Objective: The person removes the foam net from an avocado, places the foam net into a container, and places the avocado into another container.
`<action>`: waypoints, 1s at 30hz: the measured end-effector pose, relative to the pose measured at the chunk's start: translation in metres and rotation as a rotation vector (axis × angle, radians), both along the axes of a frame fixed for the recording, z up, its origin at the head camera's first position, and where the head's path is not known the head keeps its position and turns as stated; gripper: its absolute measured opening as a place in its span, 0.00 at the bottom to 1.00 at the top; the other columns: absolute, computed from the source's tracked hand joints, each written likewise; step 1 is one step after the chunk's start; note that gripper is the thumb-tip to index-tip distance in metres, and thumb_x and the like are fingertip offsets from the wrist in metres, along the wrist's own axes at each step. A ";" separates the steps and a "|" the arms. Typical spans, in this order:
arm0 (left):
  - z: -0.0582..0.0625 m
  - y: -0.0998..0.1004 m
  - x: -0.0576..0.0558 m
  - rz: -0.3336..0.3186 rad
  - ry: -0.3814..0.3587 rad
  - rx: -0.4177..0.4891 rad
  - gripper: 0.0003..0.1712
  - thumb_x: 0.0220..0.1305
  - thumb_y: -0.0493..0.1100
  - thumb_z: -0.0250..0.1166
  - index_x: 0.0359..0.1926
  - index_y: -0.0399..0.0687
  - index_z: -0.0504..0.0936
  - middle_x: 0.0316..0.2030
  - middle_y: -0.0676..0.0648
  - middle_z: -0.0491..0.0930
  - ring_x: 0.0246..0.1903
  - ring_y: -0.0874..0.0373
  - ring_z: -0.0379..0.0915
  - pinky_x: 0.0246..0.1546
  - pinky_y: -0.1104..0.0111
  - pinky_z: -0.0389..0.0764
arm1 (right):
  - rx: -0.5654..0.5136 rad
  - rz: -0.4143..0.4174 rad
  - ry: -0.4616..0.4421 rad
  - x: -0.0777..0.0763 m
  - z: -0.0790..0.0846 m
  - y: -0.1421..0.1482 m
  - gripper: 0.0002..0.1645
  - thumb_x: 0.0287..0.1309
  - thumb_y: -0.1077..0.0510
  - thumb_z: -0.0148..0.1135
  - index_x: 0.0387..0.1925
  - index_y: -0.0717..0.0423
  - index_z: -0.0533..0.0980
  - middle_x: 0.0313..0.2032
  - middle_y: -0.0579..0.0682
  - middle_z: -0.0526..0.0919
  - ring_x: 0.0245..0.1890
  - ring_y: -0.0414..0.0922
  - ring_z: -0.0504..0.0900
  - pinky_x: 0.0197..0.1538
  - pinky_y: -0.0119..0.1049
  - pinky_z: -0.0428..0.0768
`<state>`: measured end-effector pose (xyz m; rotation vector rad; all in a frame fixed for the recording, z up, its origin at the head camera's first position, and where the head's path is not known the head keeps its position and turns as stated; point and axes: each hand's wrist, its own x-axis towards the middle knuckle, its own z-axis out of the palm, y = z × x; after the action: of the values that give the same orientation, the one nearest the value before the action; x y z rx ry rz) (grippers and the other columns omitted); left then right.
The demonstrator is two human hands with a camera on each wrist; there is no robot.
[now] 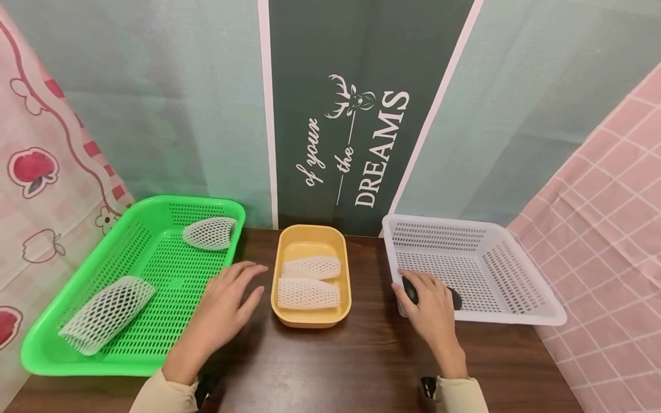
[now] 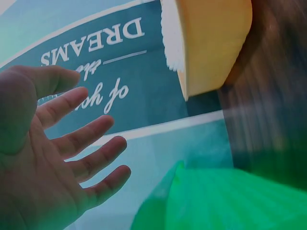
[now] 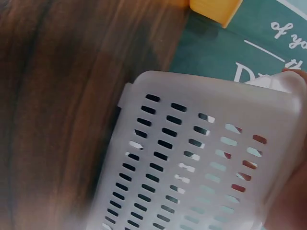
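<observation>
My right hand (image 1: pixel 431 301) reaches over the near left corner of the white basket (image 1: pixel 516 315). Its thumb and fingers grip a dark, rounded, avocado-like fruit (image 1: pixel 411 291). More dark surface (image 1: pixel 455 299) shows on the other side of the hand; the palm covers what lies between. The right wrist view shows mostly the basket's slotted wall (image 3: pixel 192 91). My left hand (image 1: pixel 222 312) hovers by the right rim of the green basket (image 1: pixel 41 358), its fingers spread and holding nothing. In the left wrist view the left hand (image 2: pixel 57 148) has all fingers extended.
Between my hands stands a yellow tray (image 1: pixel 310 317) with two white foam nets (image 1: pixel 308 293) lying side by side. Two more nets, a near one (image 1: pixel 108 315) and a far one (image 1: pixel 210 233), lie in the green basket. A cloth backdrop (image 1: pixel 361 34) hangs behind the brown table (image 1: pixel 330 367).
</observation>
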<state>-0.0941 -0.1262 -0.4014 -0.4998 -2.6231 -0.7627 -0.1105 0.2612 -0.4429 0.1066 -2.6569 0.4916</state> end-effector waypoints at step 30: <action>0.055 -0.096 -0.014 0.182 0.107 0.035 0.26 0.67 0.38 0.60 0.65 0.39 0.71 0.58 0.27 0.72 0.56 0.27 0.64 0.53 0.35 0.62 | -0.003 -0.043 -0.107 0.000 0.002 0.002 0.29 0.65 0.35 0.56 0.63 0.39 0.76 0.60 0.56 0.80 0.59 0.60 0.76 0.57 0.61 0.70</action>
<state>-0.1078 -0.2225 -0.3467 -0.2794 -2.5098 -0.7024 -0.1105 0.2633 -0.4413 0.0224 -2.7565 0.4998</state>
